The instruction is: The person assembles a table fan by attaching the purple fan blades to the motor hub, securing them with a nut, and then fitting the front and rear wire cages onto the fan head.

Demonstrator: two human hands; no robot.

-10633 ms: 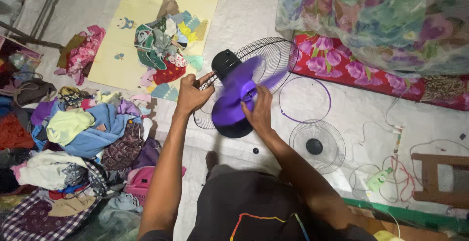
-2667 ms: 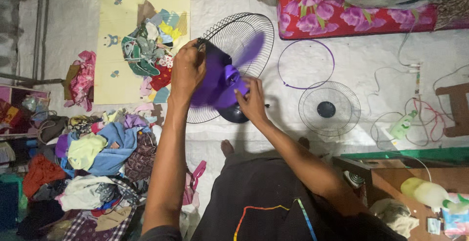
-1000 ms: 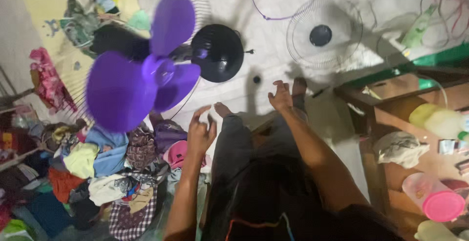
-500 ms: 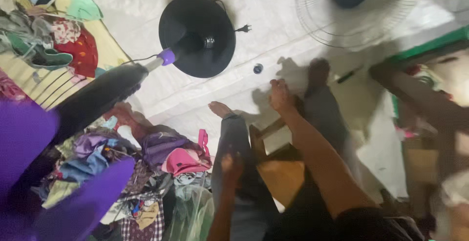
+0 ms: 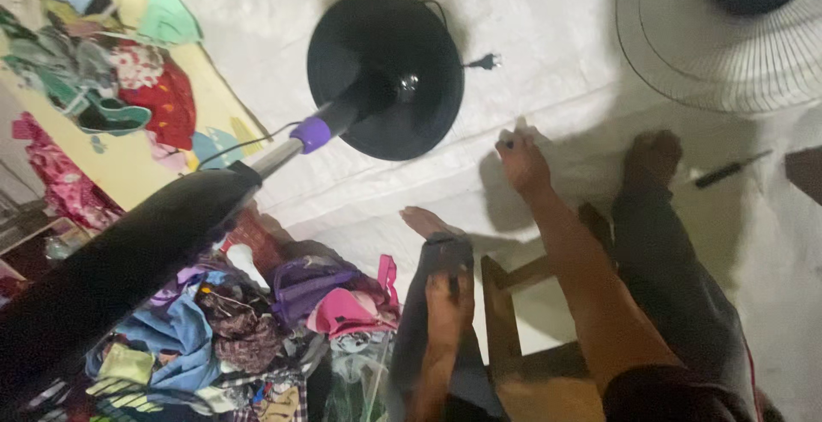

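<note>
My right hand [image 5: 522,163] reaches down to the white floor, its fingertips pinched on a small black cap [image 5: 509,141]. My left hand [image 5: 449,299] rests flat on my left knee and holds nothing. A standing fan rises from a round black base [image 5: 385,71] just left of my right hand. Its pole carries a purple collar [image 5: 310,133], and the black motor housing [image 5: 120,264] looms blurred at the lower left. The fan's plug [image 5: 486,62] lies beside the base.
A wire fan grille [image 5: 711,54] lies at the top right. A dark screwdriver [image 5: 728,169] lies on the floor to the right of my foot. A heap of clothes [image 5: 257,319] fills the lower left, and more lie on a yellow mat [image 5: 128,165]. A wooden stool [image 5: 505,319] stands under me.
The view has swung down from the purple blades toward the floor. My right hand has stretched forward to the small black cap. My left hand has settled on my knee.
</note>
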